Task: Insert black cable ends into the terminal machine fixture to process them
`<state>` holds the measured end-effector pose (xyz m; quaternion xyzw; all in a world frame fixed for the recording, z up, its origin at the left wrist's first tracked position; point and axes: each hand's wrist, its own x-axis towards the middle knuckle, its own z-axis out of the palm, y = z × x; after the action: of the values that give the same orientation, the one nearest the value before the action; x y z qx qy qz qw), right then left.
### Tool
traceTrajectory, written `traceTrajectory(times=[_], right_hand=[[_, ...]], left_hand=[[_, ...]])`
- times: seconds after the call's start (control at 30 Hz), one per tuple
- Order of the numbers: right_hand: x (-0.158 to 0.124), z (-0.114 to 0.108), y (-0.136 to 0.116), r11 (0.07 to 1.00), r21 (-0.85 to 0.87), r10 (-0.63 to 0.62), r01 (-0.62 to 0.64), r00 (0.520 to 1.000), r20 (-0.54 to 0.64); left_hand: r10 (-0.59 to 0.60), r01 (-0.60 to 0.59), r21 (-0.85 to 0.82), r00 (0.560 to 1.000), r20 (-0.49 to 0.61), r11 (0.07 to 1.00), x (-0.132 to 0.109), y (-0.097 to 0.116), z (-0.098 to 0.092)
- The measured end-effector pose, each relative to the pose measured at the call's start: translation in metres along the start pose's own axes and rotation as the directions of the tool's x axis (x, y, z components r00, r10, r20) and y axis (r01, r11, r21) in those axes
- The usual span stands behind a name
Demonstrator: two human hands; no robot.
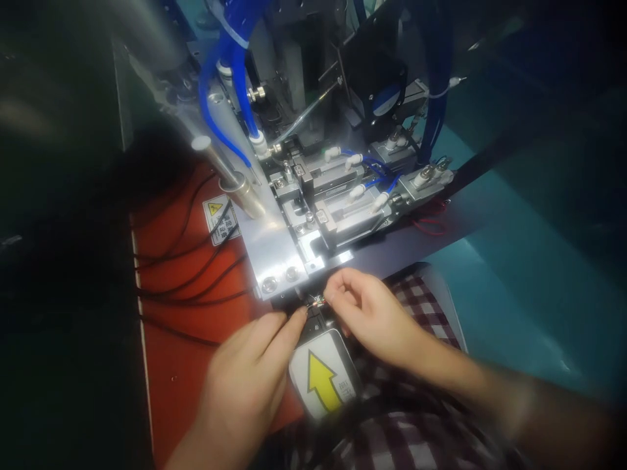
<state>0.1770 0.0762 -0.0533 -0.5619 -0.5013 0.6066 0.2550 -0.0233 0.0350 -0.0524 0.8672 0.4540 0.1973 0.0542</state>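
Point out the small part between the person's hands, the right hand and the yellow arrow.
Small part (318, 301): head view, on the middle of its visible stretch.
Right hand (372, 316): head view, on the middle of the hand.
Yellow arrow (322, 380): head view, on its shaft, just below the head.

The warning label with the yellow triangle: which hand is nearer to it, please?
Left. The left hand is below the warning label in the picture, slightly right; the right hand is farther off to its lower right.
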Motion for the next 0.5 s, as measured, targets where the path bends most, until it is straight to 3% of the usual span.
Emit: traceTrajectory(times=[0.5], right_hand=[[-0.0013, 0.0006, 0.0021, 0.996, -0.035, -0.078, 0.078, 0.997, -0.013]], left_hand=[[-0.004, 0.003, -0.019, 1.0, -0.018, 1.0, -0.0026, -0.0003, 0.0024]])
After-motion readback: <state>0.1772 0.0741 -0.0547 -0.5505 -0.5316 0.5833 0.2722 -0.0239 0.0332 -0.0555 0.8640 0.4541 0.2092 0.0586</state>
